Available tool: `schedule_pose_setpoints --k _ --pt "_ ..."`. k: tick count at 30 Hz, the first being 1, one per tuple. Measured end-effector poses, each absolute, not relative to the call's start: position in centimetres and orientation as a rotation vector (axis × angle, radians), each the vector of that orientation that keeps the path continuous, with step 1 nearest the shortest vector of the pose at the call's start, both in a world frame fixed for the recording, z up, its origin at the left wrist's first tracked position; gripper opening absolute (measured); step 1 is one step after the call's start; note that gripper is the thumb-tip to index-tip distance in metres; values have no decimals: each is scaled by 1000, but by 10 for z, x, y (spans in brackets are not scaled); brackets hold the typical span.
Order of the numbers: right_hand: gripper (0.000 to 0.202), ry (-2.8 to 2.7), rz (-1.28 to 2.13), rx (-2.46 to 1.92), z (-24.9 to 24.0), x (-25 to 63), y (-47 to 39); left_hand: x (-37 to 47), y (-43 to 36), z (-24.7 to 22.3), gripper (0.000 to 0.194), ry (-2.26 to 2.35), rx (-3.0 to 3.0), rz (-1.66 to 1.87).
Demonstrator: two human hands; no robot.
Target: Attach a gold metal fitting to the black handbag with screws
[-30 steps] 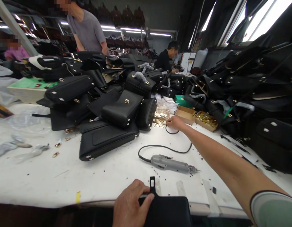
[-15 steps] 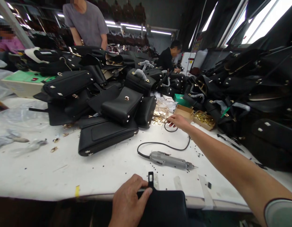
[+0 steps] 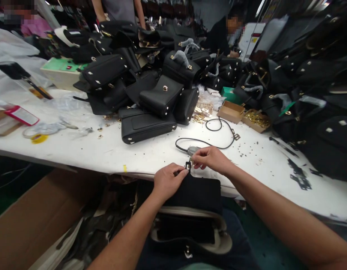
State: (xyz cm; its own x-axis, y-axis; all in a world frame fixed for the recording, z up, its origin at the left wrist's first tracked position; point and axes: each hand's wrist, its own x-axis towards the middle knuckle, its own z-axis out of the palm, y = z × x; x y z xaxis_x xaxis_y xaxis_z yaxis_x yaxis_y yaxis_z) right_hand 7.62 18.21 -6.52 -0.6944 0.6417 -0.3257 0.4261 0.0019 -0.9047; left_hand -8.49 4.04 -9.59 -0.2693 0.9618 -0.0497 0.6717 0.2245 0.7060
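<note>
A black leather bag (image 3: 200,193) rests on my lap against the near edge of the white table (image 3: 77,150). My left hand (image 3: 169,182) grips the bag's top, thumb by its small black strap tab (image 3: 188,165). My right hand (image 3: 211,159) is pinched just right of the tab, holding what looks like a small gold metal fitting; the fitting is mostly hidden by my fingers. A grey electric screwdriver (image 3: 192,150) lies just behind my right hand, largely covered by it, its black cord (image 3: 218,131) looping away.
A heap of black handbags (image 3: 150,97) covers the table's middle and back. Cardboard boxes of gold hardware (image 3: 253,120) stand at the right, with more bags beyond. Small screws scatter the tabletop. A brown carton (image 3: 41,213) sits on the floor at left. Other people work at the far side.
My right hand drew back from the gold hardware pile to the bag's strap tab. The view tilted down, showing my lap and the floor. My left hand stays on the bag.
</note>
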Motion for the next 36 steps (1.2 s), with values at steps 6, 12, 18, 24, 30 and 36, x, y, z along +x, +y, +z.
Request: schedule_pose_setpoints --k 6,12,18,24,30,36 --pt "28 -2002 1746 -1068 -66 81 176 -86 39 -98 26 2014 1461 836" --pt "14 -2177 724 -626 -72 99 146 -85 38 -99 25 2014 1430 882" --pt "27 -2241 304 -359 -82 113 130 -84 38 -98 26 2043 1421 847" --pt "33 -2257 316 -336 -87 114 136 -83 39 -97 26 2033 1419 855" --pt "16 -2205 522 -484 -88 103 143 -83 36 -92 27 2034 1387 858" --pt "18 -2421 629 -707 -105 97 155 -84 33 -94 24 2076 1333 884"
